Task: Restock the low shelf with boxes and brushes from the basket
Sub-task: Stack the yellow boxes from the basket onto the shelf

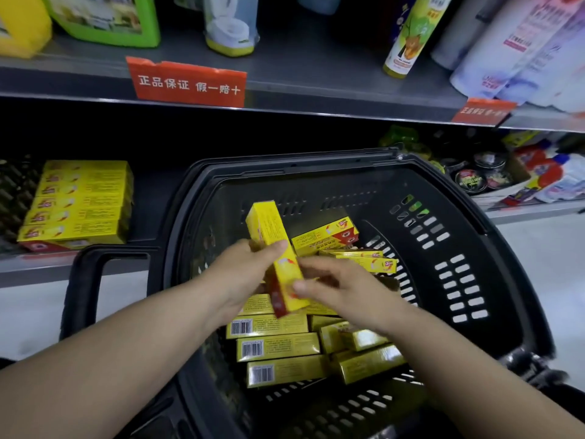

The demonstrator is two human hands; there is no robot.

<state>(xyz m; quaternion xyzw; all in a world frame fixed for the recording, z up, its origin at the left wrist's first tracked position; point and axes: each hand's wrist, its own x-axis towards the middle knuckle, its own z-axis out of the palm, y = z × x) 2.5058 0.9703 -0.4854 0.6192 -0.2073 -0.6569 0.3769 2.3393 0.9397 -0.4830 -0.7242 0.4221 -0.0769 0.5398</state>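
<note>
Over a black perforated plastic basket (459, 280), the left hand (247, 274) curls round a long yellow cardboard box (269, 229), held nearly upright. The right hand (342, 289) pinches its lower end between thumb and fingers. Glossy yellow barcoded boxes (278, 346) lie inside the basket. A neat stack (79, 201) sits on the low shelf (145, 210) left of it. Above, a red tag (188, 82) reads 正品保证 假一赔十.

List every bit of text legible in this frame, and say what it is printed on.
"正品保证 假一赔十": on the red tag on the upper shelf edge.
Blurred, unreadable: the second red tag at right.
Too small to read: print and barcode digits on the held box, the boxes in the basket and the shelf stack.
Blurred, unreadable: the spray can label.
</note>
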